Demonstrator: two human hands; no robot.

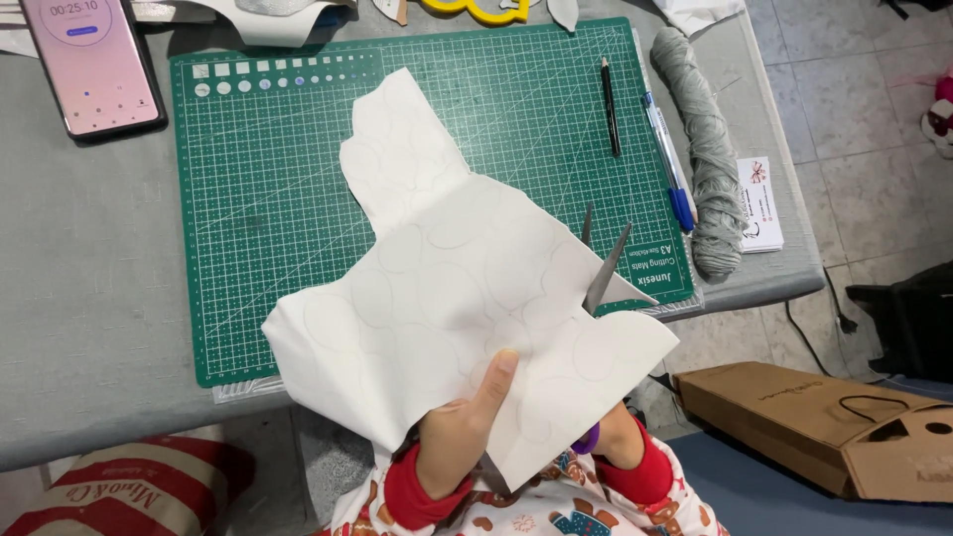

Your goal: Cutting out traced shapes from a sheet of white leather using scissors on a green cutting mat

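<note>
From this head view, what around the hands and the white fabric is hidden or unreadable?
- Right hand: mostly behind the white fabric; its grip on the scissors is hidden; only the blades and a bit of purple handle show.
- Left hand: thumb on top; fingers behind the fabric.
- Traced outlines on the fabric: too faint to follow.
- Cutting mat: middle covered by fabric.
- Yellow object: cut off by the top edge.

At the table's top-left corner in front of you lies a phone (pixel 92 62), its tall screen lit pink and white. A small white card (pixel 759 203) sits at the right table edge beside the grey yarn (pixel 707 149). On the floor to your right lies a flat brown paper bag (pixel 824 422).
</note>
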